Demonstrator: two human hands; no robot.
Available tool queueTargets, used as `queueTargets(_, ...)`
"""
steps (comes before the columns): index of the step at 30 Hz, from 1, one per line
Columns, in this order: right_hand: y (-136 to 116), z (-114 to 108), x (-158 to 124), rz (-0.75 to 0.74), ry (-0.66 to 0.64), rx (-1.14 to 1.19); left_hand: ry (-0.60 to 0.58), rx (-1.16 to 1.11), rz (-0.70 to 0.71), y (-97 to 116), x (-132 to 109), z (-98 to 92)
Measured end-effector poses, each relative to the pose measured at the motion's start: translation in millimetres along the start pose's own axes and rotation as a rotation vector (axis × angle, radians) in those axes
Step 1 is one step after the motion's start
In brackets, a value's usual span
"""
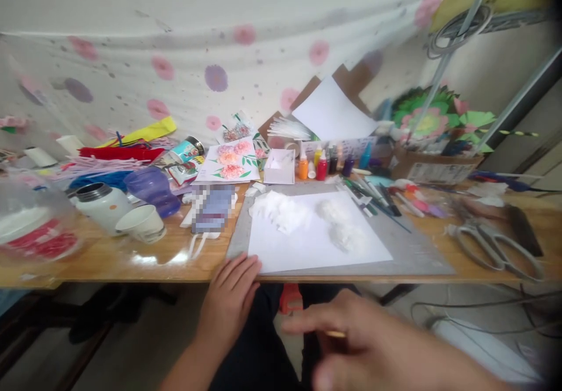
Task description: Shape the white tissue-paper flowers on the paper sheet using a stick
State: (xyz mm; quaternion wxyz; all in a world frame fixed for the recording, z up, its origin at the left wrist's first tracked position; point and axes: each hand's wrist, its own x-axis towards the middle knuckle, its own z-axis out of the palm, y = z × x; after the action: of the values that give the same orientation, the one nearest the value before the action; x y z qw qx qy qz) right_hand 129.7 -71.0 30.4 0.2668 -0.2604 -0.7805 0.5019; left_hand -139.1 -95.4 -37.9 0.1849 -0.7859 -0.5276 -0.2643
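Observation:
My left hand (pixel 235 280) rests on the table's front edge, its fingers stretched out flat, touching the lower left corner of a white sheet of paper (pixel 290 253). Nearer the camera, in front of the table edge, my right hand (pixel 360 332) is blurred. Its index finger points left, the thumb is apart below it, and nothing shows between them. A clump of white fluffy material (pixel 283 212) lies on the sheet's left part. Thinner, see-through whitish material (pixel 340 224) lies to its right. Beneath the sheet is a grey mat (pixel 421 256).
Scissors (pixel 496 250) lie at right. Several paint bottles (pixel 322 167) stand behind the mat, beside a flower picture (pixel 230 160). Leftward are a blurred-out phone-like item (pixel 213 209), a paper cup (pixel 143 224), a jar (pixel 103 206) and a plastic tub (pixel 37 227).

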Motion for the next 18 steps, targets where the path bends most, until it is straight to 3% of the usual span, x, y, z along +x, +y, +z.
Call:
queueTargets(3,24.1,10.1,0.0,0.095,-0.164,-0.103,0.01,-0.044,0.003,-1.5,4.7,-1.4)
queueTargets(8,66.6,26.6,3.1,0.313,0.069,0.151,0.069,-0.078,0.001,-0.6,10.5,-3.5)
queueTargets(10,72.1,31.0,5.6,0.386,0.169,0.286,0.09,-0.077,0.007,1.8,9.1,-3.8)
queueTargets(13,69.6,37.1,10.9,0.376,0.319,0.428,0.083,-0.089,0.009,7.2,8.2,-7.4)
queueTargets(16,64.0,41.3,16.4,0.4,0.401,0.508,0.023,-0.136,0.039,14.2,19.4,-15.5)
queueTargets(18,63.4,41.3,18.3,0.398,0.403,0.463,-0.098,-0.185,0.1,19.4,36.1,-20.1)
